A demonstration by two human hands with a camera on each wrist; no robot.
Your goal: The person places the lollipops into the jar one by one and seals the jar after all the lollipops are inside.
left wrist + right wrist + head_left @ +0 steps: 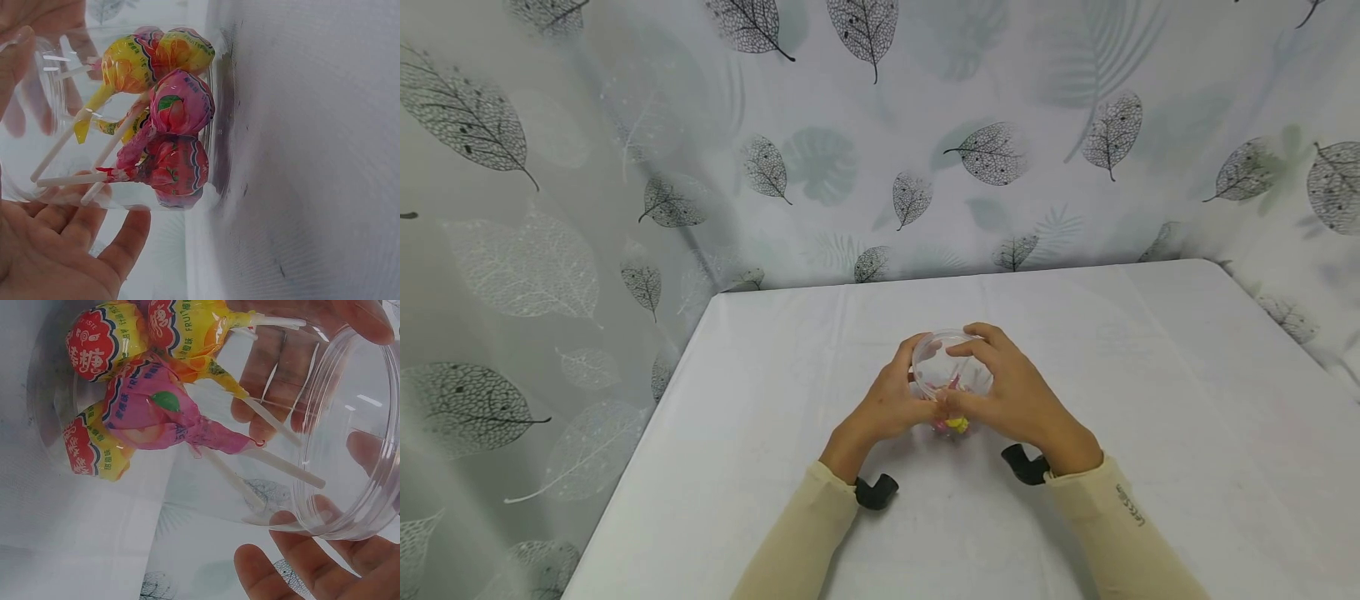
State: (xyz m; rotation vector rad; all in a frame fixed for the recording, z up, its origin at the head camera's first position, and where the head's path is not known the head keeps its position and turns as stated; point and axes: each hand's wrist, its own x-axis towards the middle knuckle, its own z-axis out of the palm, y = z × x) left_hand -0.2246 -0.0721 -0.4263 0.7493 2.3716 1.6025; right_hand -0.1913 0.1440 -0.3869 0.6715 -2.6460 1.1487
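Note:
A clear round plastic jar (950,360) stands upright at the middle of the table, its base on or just above the cloth. My left hand (883,402) grips its left side, fingers curved round the wall. From the right, my right hand (1018,387) holds the jar near its upper rim, fingertips over the edge. Several wrapped lollipops lie inside, heads down and sticks up: a pink lollipop (181,103), a red lollipop (178,169) and a yellow lollipop (106,340) among them. Whether a lid covers the jar I cannot tell.
A white cloth covers the table (1150,375). Leaf-printed curtains (850,125) hang behind it and along both sides. Black curved pieces (877,492) stick out at both wrists, beside the cream sleeves (805,533).

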